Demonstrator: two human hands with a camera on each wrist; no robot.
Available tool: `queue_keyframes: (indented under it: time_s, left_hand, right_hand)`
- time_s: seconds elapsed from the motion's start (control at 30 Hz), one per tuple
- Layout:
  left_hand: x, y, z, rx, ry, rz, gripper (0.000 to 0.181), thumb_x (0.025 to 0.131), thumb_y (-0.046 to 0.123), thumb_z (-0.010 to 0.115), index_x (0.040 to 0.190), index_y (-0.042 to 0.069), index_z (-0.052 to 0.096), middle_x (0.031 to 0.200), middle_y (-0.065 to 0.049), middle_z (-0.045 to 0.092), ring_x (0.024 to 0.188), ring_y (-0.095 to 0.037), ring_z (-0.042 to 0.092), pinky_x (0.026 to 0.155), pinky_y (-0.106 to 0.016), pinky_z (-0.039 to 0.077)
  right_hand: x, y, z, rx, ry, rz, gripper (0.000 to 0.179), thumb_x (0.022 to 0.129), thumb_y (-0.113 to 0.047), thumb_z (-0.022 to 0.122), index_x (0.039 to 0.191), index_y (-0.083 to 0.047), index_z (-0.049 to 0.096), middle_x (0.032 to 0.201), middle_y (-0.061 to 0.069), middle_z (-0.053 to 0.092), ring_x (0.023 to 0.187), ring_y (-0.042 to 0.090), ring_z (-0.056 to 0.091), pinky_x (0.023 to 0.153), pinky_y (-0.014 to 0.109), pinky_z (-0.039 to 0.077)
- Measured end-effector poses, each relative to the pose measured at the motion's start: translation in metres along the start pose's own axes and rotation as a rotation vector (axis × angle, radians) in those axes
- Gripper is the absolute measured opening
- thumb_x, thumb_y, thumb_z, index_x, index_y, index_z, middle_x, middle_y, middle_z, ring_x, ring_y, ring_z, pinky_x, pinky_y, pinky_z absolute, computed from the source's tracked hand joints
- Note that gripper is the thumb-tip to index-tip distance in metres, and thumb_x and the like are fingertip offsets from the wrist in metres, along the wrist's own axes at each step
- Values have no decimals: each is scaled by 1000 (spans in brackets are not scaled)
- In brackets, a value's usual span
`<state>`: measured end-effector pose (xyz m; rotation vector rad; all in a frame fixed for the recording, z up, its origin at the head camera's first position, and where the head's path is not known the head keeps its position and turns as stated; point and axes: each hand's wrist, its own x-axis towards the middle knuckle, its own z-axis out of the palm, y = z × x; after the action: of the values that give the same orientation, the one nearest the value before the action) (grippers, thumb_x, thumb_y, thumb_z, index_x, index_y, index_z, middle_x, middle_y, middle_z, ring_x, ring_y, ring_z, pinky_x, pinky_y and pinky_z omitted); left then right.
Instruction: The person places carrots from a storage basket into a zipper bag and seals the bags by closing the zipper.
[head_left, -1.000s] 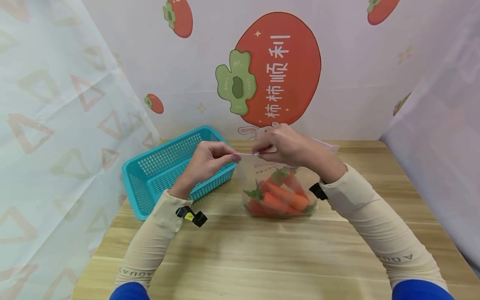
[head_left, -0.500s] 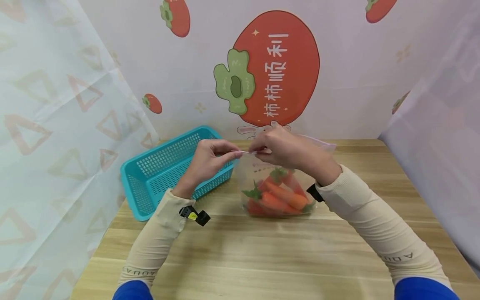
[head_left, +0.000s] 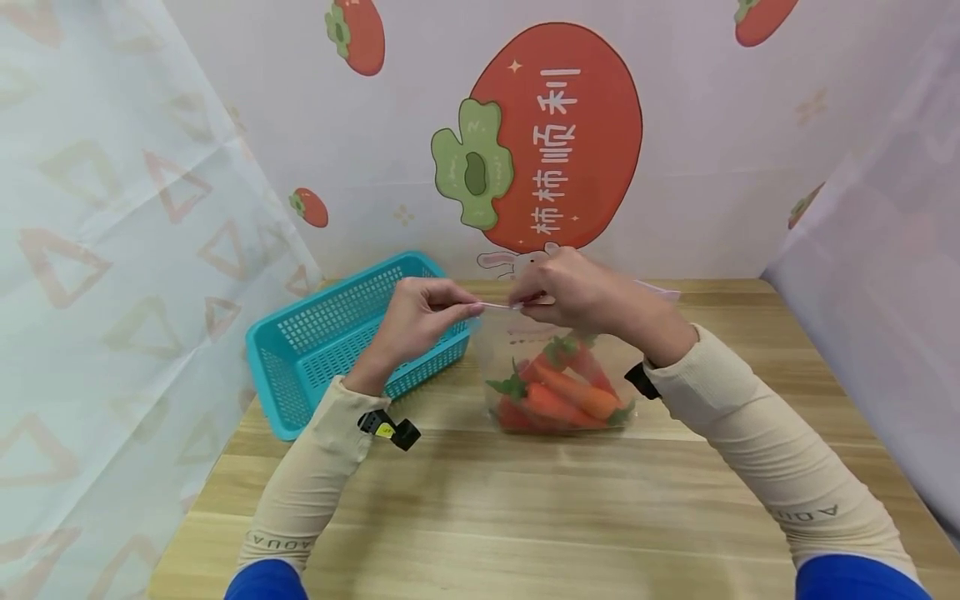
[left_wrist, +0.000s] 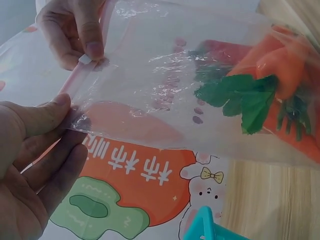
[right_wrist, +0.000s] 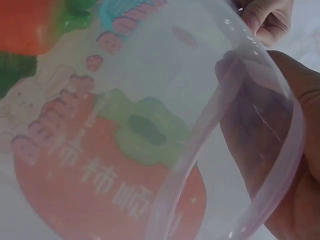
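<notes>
A clear zip bag (head_left: 492,354) with a pink rim stands on the table, holding orange carrots (head_left: 576,392) and red pieces with green leaves. My left hand (head_left: 420,325) pinches the bag's top left corner between thumb and fingers. My right hand (head_left: 573,287) pinches the white slider (left_wrist: 85,59) on the rim, a short way right of the left fingertips. In the right wrist view, the bag's rim (right_wrist: 280,197) gapes apart beside the right palm. The right hand hides part of the rim in the head view.
A turquoise plastic basket (head_left: 281,333) stands at the left behind my left hand. The wooden table (head_left: 465,517) meets a patterned back wall (head_left: 697,200), with side sheets at left and right.
Over the last half second my right hand shifts slightly right along the rim, widening the short gap between the hands. The left hand keeps its pinch at the corner.
</notes>
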<state>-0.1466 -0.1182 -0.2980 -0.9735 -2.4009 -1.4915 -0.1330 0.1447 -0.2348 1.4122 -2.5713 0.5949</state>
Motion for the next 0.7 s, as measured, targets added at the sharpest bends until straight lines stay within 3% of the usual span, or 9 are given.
queue_keyframes:
  time_s: [0.2, 0.33, 0.6, 0.7]
  left_hand:
    - [-2, 0, -6, 2, 11, -46, 9, 95, 14, 79, 98, 8, 85, 90, -14, 80, 67, -11, 68, 59, -22, 50]
    - [-5, 0, -8, 7, 21, -68, 9, 95, 15, 80, 98, 9, 85, 89, -10, 80, 69, -11, 69, 61, -23, 52]
    - [-2, 0, -8, -6, 17, -99, 10, 95, 18, 80, 98, 10, 85, 91, -15, 80, 72, -18, 71, 62, -24, 53]
    - [-1, 0, -8, -11, 8, -104, 10, 95, 19, 80, 98, 11, 85, 91, -12, 80, 73, -19, 72, 64, -25, 55]
  right_hand:
    - [-13, 6, -8, -45, 8, 16, 16, 91, 4, 74, 88, -10, 79, 75, -3, 70, 68, 8, 62, 66, 29, 55]
    - [-19, 9, -11, -45, 12, 40, 22, 91, 5, 72, 84, -15, 76, 70, -6, 61, 66, 6, 52, 65, 27, 48]
    - [-18, 8, -6, -35, -19, 21, 14, 89, 5, 77, 92, -9, 80, 81, -2, 75, 69, 7, 65, 66, 30, 59]
    - [-20, 9, -4, -36, -22, 17, 13, 89, 5, 79, 92, -8, 81, 80, -2, 75, 68, 8, 64, 66, 31, 59]
